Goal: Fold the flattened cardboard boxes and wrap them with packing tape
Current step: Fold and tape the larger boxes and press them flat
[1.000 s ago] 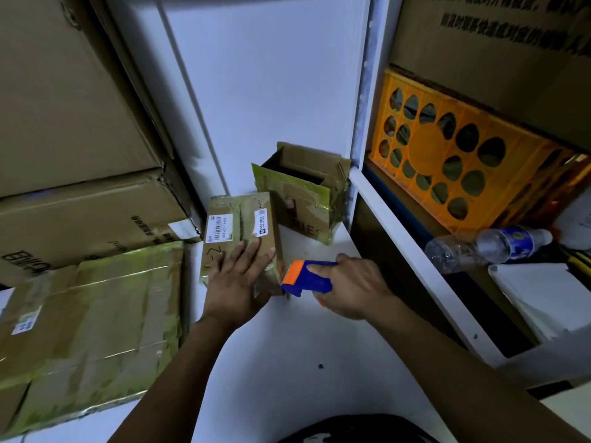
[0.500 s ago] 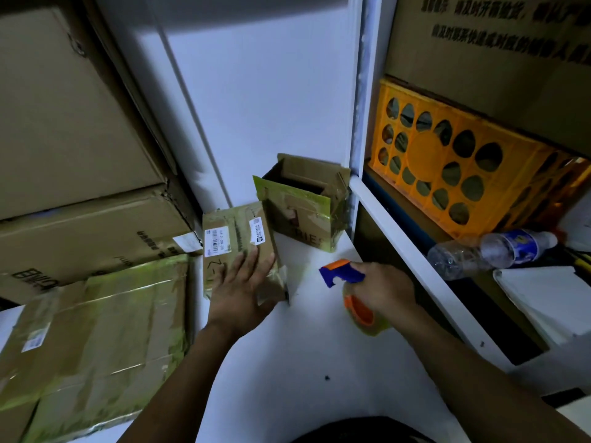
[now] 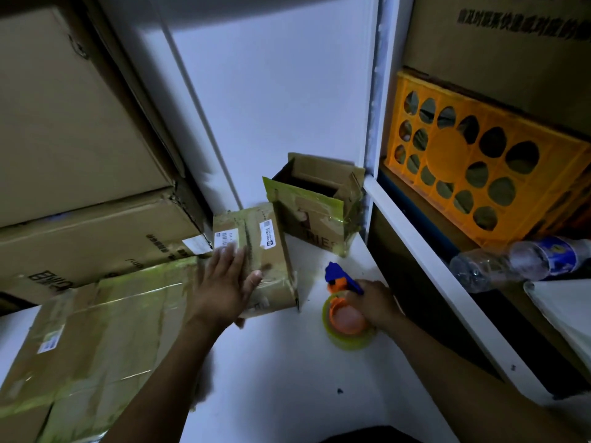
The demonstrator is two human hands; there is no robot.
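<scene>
A small taped cardboard box (image 3: 265,247) with white labels lies on the white table (image 3: 281,372). My left hand (image 3: 224,282) rests flat on its top, fingers spread and straight. To its right, my right hand (image 3: 374,302) grips a blue and orange tape dispenser (image 3: 342,311) with a roll of clear tape, set down on the table, apart from the box. Behind them an open box (image 3: 313,206) with raised flaps stands against the wall.
A large flat taped carton (image 3: 96,340) lies on the table at the left, with big stacked cartons (image 3: 80,139) behind it. On the right, a white shelf edge (image 3: 431,270) borders an orange crate (image 3: 479,167) and a lying plastic bottle (image 3: 524,260).
My right hand has carried the tape dispenser away from the small box, rightward and down onto the table. My left hand has slid a little leftward on the box top.
</scene>
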